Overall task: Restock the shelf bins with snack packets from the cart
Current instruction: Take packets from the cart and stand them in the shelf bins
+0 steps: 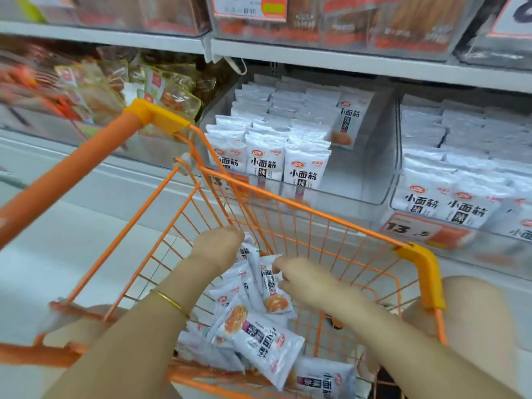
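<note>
left arm: bare, stretched forward and down, thin bangle (169, 302) on my wrist
left hand (218, 246): back up, my fingers curled under, gripping snack packets (249, 251) by the top
right arm: bare, angled in from right
right hand (305, 280): fingers curled at the snack packets' edge; grip unclear, blurred

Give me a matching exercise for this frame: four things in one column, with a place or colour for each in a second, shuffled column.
Things:
1. cart
2. bracelet
3. packets
4. price label

Place or colour:
A. on the left wrist
B. orange wire
C. on the shelf edge
D. white, lying in the cart

Pairs: 1-B, 2-A, 3-D, 4-C
</note>
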`<state>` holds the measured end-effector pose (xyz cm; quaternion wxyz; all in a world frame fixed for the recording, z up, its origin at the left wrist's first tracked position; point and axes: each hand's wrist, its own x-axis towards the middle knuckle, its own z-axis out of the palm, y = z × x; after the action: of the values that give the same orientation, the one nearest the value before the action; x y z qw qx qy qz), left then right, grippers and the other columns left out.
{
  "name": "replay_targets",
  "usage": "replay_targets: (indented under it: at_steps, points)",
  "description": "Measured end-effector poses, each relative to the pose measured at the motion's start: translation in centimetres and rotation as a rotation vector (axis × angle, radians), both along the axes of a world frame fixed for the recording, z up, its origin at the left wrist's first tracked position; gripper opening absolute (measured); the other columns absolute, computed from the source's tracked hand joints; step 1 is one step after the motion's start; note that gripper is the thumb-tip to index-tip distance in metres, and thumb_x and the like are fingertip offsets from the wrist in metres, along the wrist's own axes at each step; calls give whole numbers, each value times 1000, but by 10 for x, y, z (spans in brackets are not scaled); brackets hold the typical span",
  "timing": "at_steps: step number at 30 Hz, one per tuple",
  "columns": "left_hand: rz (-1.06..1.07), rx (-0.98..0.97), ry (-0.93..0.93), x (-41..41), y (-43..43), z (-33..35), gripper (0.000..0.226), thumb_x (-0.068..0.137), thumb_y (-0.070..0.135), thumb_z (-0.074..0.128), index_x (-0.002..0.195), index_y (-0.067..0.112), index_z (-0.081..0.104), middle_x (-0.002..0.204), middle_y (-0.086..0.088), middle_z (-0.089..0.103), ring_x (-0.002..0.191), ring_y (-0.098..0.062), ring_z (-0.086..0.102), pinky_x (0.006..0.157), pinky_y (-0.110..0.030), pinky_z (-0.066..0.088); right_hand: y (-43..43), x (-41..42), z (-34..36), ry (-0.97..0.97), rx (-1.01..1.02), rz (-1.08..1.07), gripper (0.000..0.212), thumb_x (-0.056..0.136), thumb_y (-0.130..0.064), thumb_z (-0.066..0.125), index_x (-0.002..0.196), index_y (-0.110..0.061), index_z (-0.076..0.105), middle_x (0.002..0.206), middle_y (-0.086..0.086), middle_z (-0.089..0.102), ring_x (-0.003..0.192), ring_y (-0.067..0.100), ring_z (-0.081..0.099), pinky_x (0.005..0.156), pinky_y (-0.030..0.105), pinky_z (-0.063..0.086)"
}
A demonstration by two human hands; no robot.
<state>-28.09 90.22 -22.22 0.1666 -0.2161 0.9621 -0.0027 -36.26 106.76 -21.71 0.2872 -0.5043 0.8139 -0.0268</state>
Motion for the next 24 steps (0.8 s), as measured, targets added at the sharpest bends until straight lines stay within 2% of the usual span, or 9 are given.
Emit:
replay_targets:
  at_steps: [2,4,6,9,12,15,18,21,24]
  points:
    - [-45,-31,-66,-1,0,-8,50,90,-7,40,134,17,45,128,-8,50,105,-30,55,71,-38,46,1,-5,-2,1,-2,-14,28,94,-5,44,121,-5,50,114,17,57,105,34,55,84,42,49]
    - [-60,-36,-76,-2,0,-14,46,90,-7,41,128,17,50,121,-7,54,99,-30,56,67,-37,45,3,-10,-1,-19,-25,-52,29,95,-11,45,124,-7,50,118,15,56,108,32,54,87,41,48]
    - [-52,-18,-62,-4,2,-10,33,90,-4,42,115,14,54,108,-8,57,88,-29,55,64,-35,42,4,-14,1,-34,-63,-86,31,95,-14,46,126,-8,49,121,15,56,111,31,52,87,38,47]
    - [-77,57,2,-5,1,8,16,90,-1,42,90,14,48,89,-7,53,74,-25,43,60,-33,33,4,-17,4,-82,-150,-150,32,96,-17,48,126,-7,49,120,13,57,111,28,53,87,35,45]
    - [-123,117,138,-8,0,33,13,91,5,44,87,16,49,91,-8,58,82,-28,50,64,-38,39,2,-16,12,-228,-294,-249,42,93,-23,57,132,-10,47,123,7,57,113,20,54,95,30,44]
    - [-158,277,228,-13,5,70,9,94,12,46,90,14,54,92,-6,60,85,-23,52,70,-34,38,2,-14,22,-375,-410,-308,52,88,-25,64,134,-11,45,128,2,55,118,13,52,95,18,39]
    - [-199,441,315,-18,16,106,12,93,14,51,83,21,53,78,7,54,77,-15,49,67,-30,36,7,-16,33,-438,-508,-303,58,80,-26,73,132,-19,47,121,-3,57,115,9,53,101,26,42]
    - [-221,510,399,-24,24,132,11,92,15,53,85,22,55,75,12,53,73,-8,49,67,-24,39,13,-18,54,-417,-620,-298,53,73,-28,79,119,-29,52,116,-5,56,108,11,56,96,34,47]
    - [-211,547,538,-35,33,148,8,92,15,53,88,19,58,77,8,55,72,-9,50,62,-16,36,23,-21,79,-378,-668,-370,28,73,-20,78,88,-30,56,88,-6,63,80,12,63,75,32,53]
